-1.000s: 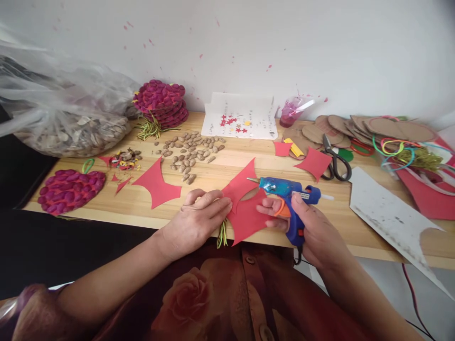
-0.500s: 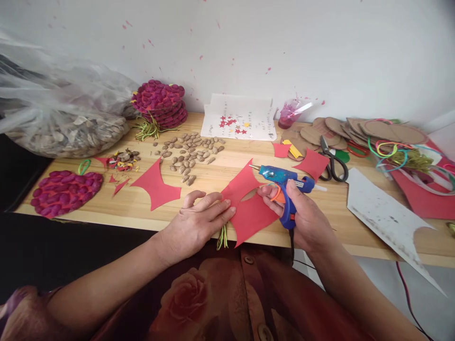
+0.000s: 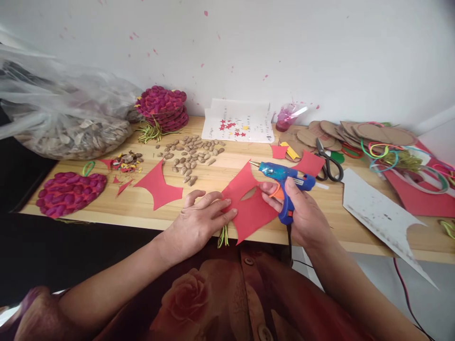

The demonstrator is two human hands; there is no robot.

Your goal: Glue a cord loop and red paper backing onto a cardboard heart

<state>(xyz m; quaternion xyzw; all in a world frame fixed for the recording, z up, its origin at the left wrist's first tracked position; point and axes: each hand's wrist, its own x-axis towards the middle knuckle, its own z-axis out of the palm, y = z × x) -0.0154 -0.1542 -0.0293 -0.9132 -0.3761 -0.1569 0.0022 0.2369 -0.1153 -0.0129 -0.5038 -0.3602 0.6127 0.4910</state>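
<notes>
My left hand [image 3: 197, 220] lies flat with fingers stretched out, pressing on the left edge of a red paper offcut [image 3: 250, 210] at the table's front edge. A tuft of green-yellow strands [image 3: 222, 235] pokes out from under that hand. My right hand [image 3: 300, 213] is wrapped round the handle of a blue glue gun [image 3: 282, 177] with an orange trigger, held just above the red paper. Its metal nozzle points left over the upper tip of the paper.
Loose seeds [image 3: 190, 154] lie on the wooden table [image 3: 213, 177], with another red offcut [image 3: 156, 187], a purple seed-covered piece [image 3: 69, 192], a stack of such pieces [image 3: 163, 106], scissors [image 3: 329, 158], cardboard discs [image 3: 355, 132], coloured loops [image 3: 387, 154] and a plastic bag [image 3: 67, 123].
My right hand has drawn the glue gun slightly left and upward over the red paper. The left hand has stayed pressed on the paper's edge.
</notes>
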